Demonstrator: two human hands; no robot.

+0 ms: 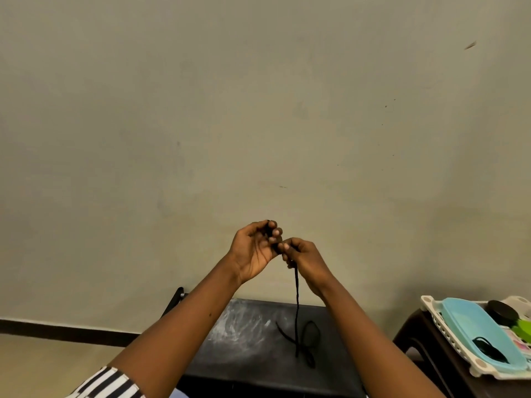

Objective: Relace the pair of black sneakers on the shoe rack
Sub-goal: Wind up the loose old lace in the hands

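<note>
Near left: a striped sleeve [106, 383] is showing at the bottom edge, and both bare forearms are reaching up and away.

Near centre: a black tabletop [230, 366], smeared with whitish scuffs, is sitting under the arms. The loose lower end of the black shoelace [296, 305] is lying on it in a loop.

Near right: a white perforated basket [448, 338] is resting on a dark brown stool [416, 334]. It is holding a light blue lid [477, 331] with a small dark cord [488, 349] lying on top, a round black object [502, 313] at the far end, and green items [523, 330] on the right; what these are cannot be told.

Middle: the shoelace is hanging straight down from the raised hands to the tabletop. The left hand [255, 251] is pinching its top end in curled fingertips. The right hand [304, 259] is touching the left and gripping the lace just below.

Far: a plain beige wall [258, 110] is filling the view, with a dark skirting [57, 330] running low on the left.
</note>
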